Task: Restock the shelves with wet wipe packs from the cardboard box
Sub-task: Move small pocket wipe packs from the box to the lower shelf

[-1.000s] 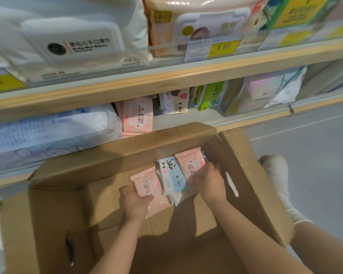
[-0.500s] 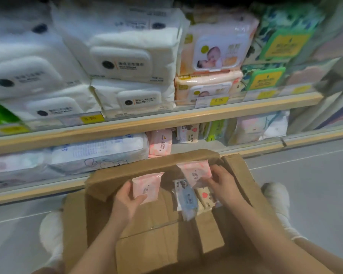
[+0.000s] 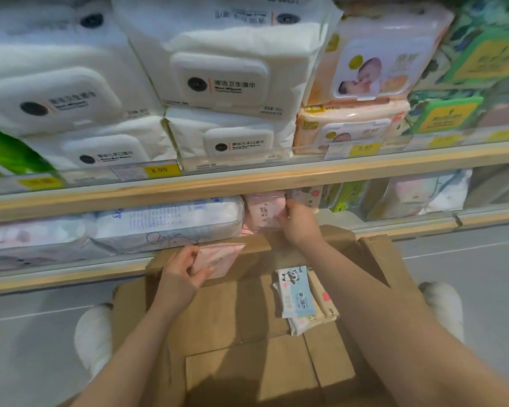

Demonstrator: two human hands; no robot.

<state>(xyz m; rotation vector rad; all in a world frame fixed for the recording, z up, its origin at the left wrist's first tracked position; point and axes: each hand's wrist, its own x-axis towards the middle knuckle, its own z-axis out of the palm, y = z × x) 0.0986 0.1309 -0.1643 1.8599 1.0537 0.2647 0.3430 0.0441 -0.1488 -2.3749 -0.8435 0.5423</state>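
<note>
Nearest: two bare forearms reaching forward over an open cardboard box [image 3: 247,362] on the floor, with a white-socked foot [image 3: 93,342] at the left of the box and another [image 3: 444,306] at the right.

Inside the box, toward the right wall: a small heap of wet wipe packs, topped by a blue pack with a panda print [image 3: 296,292], with cream packs [image 3: 321,311] under and beside it.

Further forward, at the box's far flap: left hand [image 3: 178,271] gripping a pink pack [image 3: 218,258], fingers [image 3: 200,274] curled round its near edge, thumb on top; pack held just above the flap, tilted, not yet on the shelf.

Beyond that, at the lower shelf [image 3: 482,220]: right hand [image 3: 299,220] reaching past the box rim, fingers pinching the right edge of a second pink pack [image 3: 265,211], which stands upright among other pink packs there, just beside a large white-and-blue bundle [image 3: 171,221] to the left. Small cream packs with a red mark [image 3: 307,196] right behind the hand, green packs [image 3: 346,195] and a pale printed bundle [image 3: 417,195] further right.

Above, on the wooden-edged upper shelf [image 3: 247,179]: big white packs with flip lids [image 3: 221,83], stacked two high, a green pack [image 3: 9,154] at far left, orange baby-photo packs [image 3: 373,74] and green leafy boxes [image 3: 447,110] at right. Yellow price tags [image 3: 160,170] along the clear front rail.
</note>
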